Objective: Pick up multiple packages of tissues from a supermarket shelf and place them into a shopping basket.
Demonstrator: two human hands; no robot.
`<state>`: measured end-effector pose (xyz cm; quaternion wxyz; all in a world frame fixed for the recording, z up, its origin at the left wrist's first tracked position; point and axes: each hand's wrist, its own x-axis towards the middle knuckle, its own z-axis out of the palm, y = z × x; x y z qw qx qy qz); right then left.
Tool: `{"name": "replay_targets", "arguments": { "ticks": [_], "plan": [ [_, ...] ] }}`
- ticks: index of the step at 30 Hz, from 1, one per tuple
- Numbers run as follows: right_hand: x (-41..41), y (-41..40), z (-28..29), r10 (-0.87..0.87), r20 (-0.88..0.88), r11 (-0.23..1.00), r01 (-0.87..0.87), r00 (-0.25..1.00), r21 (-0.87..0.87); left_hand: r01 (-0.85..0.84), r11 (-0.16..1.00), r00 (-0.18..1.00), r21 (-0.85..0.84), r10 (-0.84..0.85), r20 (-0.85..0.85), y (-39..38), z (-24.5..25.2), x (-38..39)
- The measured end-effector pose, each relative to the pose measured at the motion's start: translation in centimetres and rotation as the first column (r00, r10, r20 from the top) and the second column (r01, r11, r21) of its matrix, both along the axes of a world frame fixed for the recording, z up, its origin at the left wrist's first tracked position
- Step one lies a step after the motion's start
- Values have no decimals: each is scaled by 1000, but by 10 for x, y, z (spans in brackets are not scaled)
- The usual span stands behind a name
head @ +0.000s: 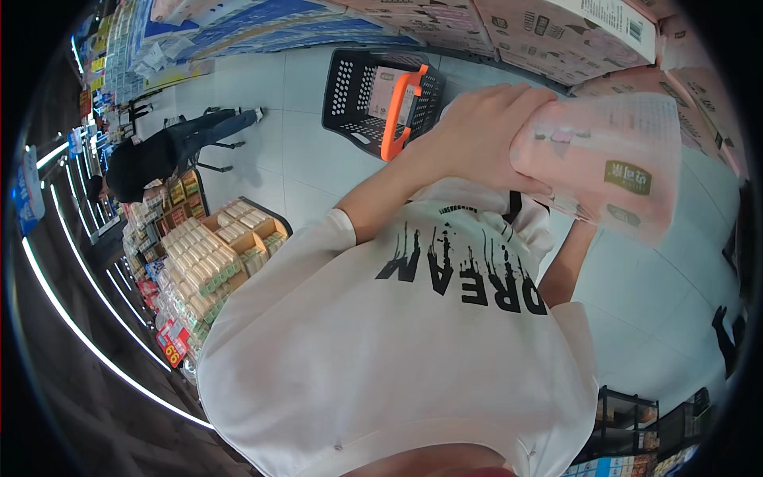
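Note:
My left hand (498,134) grips the near left end of a pink plastic-wrapped pack (596,161), probably paper tissues, with its fingers over the top and its thumb along the lower edge. My right forearm (569,259) rises behind the pack, which hides my right hand. Beyond my left wrist, a black perforated shopping basket (349,128) with an orange handle (396,113) rests on the tiled floor. A pink and white pack (381,98) lies inside it.
Stacked pink cartons (536,36) run along the front and right. Blue packs (262,24) stand front left. A person in dark clothes (149,164) is by a cart at left, near a display of wrapped packs (199,250). Dark shelving (626,417) stands at lower right.

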<state>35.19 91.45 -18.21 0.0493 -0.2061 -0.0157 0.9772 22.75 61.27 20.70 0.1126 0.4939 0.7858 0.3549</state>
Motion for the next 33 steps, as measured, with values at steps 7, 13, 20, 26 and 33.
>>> {"name": "replay_targets", "arguments": {
  "ticks": [7, 13, 20, 26, 33],
  "plan": [
    [12, -66, 68, 31, 306, 988, -75, 951, 134, -229, 951, 941, -207, 271, 204, -60, -38, -63],
    [-43, -112, 144, 65, 435, 941, -201, 898, 274, -435, 888, 704, -153, 441, 558, -151, -38, -87],
    [-89, -164, 235, 129, 476, 820, -364, 870, 443, -735, 673, 478, 87, 423, 770, -246, -65, -47],
    [-189, -218, 261, 500, 422, 555, -654, 756, 514, -968, 248, 141, 34, 426, 893, -314, -77, 8],
    [-244, -347, 266, 773, 267, 269, -678, 576, 684, -978, -94, 92, 188, 614, 784, -408, -37, 38]
  ]
}}
